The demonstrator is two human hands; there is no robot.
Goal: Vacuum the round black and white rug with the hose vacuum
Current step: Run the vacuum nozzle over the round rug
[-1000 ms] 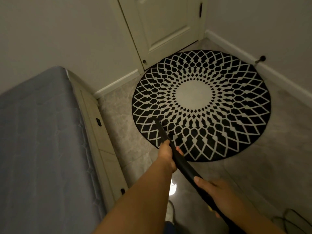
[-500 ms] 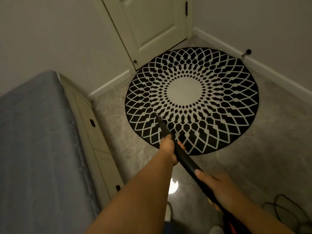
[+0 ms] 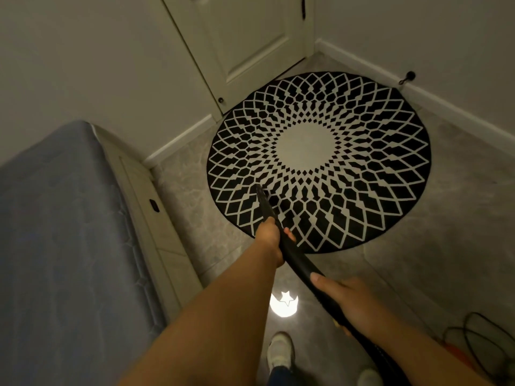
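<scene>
With my left hand (image 3: 269, 235) and right hand (image 3: 349, 302) both wrapped around the black wand (image 3: 295, 257), its tip sits on the round rug's (image 3: 390, 190) near-left patterned band, so I judge sweeping comes next

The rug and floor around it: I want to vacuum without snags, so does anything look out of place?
The rug lies flat. A loose tangle of cords sprawls on the floor at lower right, a possible snag. The moon-and-star glow looks like mere light.
</scene>
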